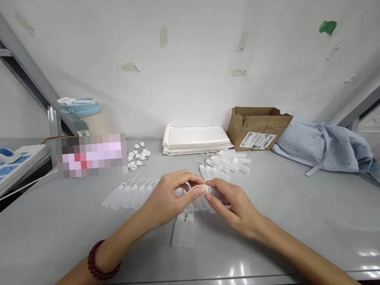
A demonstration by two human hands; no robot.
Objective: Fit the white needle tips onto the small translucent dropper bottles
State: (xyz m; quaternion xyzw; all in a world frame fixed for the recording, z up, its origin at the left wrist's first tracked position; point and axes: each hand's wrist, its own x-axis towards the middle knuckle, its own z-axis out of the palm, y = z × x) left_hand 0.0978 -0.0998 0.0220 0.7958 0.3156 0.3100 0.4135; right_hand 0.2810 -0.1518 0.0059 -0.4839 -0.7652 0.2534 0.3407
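My left hand pinches the white cap end of a small translucent tube. My right hand holds the same tube by its body, and the fingertips of both hands nearly meet at the cap. Two capped tubes with white loops lie just below my hands. To the left is a row of similar tubes. Beyond my hands, a loose pile of tubes rests on the grey table. Several small white caps lie scattered at the back left. More tubes are partly hidden beneath my hands.
A stack of white padded envelopes and an open cardboard box stand along the wall. Blue cloth lies at the right. A lidded cup, a blurred pink item and a power strip are at the left.
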